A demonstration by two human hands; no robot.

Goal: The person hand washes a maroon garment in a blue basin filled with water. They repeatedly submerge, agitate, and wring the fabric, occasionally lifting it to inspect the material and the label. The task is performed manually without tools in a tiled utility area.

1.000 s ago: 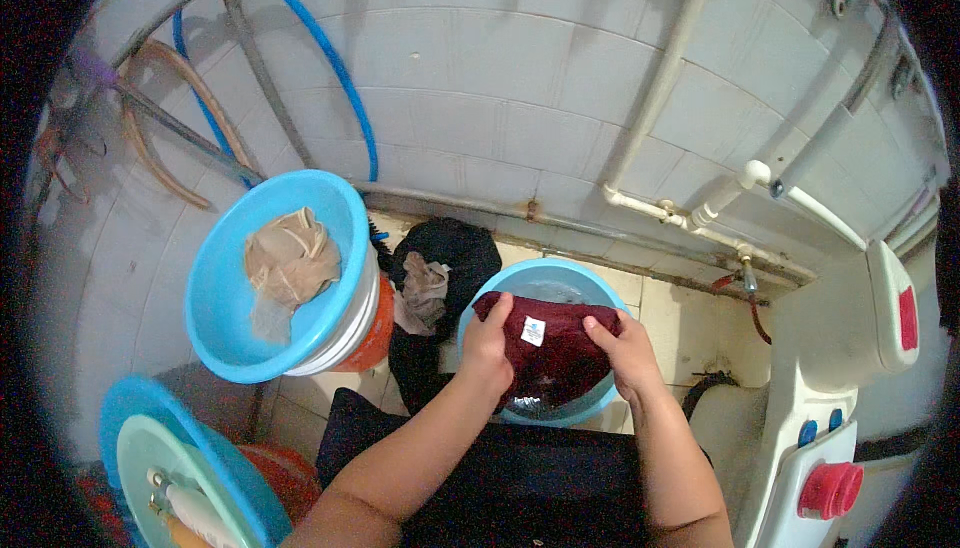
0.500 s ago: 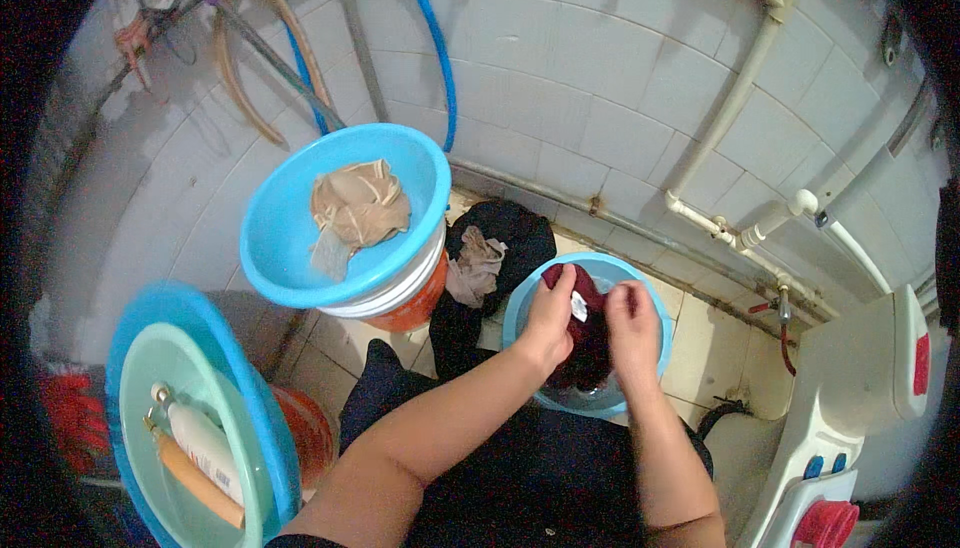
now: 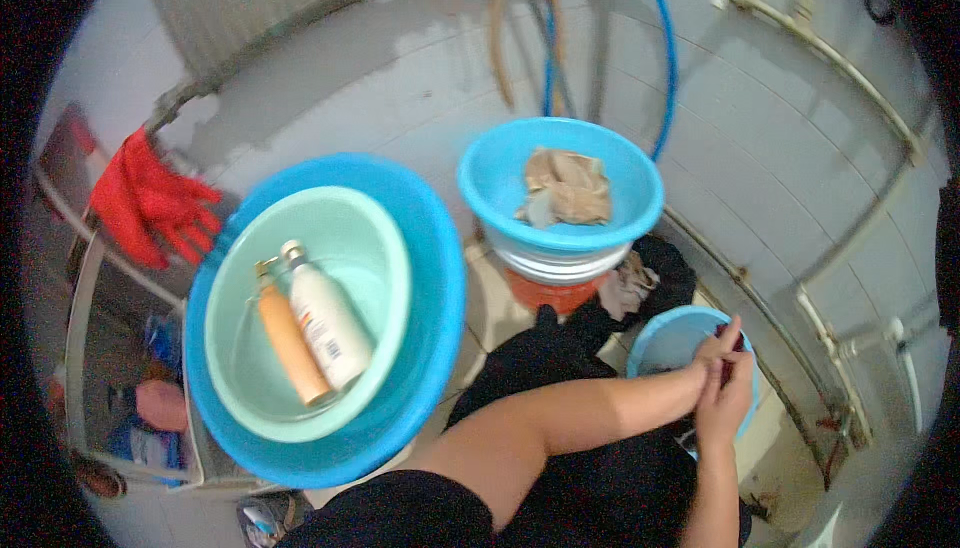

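Observation:
Both my hands are together over a small light-blue basin [image 3: 662, 332] on the floor at the right. A dark red cloth [image 3: 738, 344] shows only as a small patch between my fingers. My left hand [image 3: 712, 356] is closed on it, thumb upward. Against it, my right hand [image 3: 726, 398] presses close, its fingers wrapped around the same bundle. Most of the cloth is hidden by my hands, and motion blurs the outline.
At the left, a mint-green basin [image 3: 240, 388] holding two pump bottles [image 3: 328, 323] sits in a larger blue basin [image 3: 440, 348]. Another blue basin [image 3: 490, 210] with a beige garment [image 3: 570, 188] rests on a bucket [image 3: 560, 293]. Red gloves [image 3: 150, 198] hang at the left wall.
The view has swung left, so the basins appear further right and the red gloves show fully. My hands, apart on either side of the dark red cloth before, have come together around it.

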